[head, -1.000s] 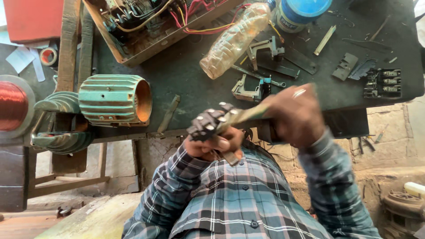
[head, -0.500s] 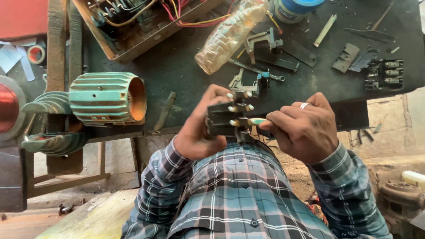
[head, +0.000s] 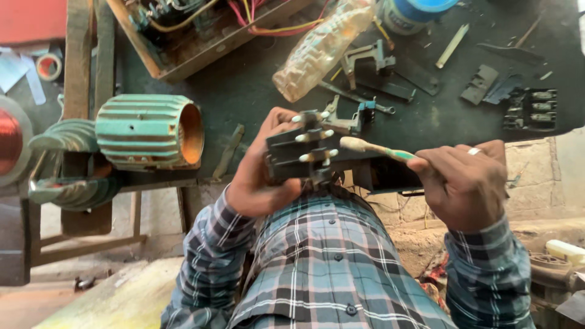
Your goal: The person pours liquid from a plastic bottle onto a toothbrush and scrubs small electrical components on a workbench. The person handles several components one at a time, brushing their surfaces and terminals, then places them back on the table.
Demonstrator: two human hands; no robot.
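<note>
My left hand (head: 262, 176) grips a dark electrical switch block (head: 298, 152) with several pale contact tabs, held up in front of my chest at the edge of the dark workbench (head: 256, 91). A toothbrush (head: 375, 148) with a green handle is pinched in my right hand (head: 466, 183), and its worn bristle head sits just right of the block's contacts. Both sleeves are plaid.
On the bench lie a green finned motor housing (head: 146, 131), a clear plastic bottle (head: 320, 49), a wooden box with wires (head: 201, 30), a black contactor part (head: 531, 109), metal brackets (head: 365, 61) and a blue-lidded jar (head: 414, 12). A copper coil (head: 9, 140) sits at the left.
My hands have moved apart: the right hand drew back to the right with the toothbrush, and the left hand turned the switch block so its contacts face up.
</note>
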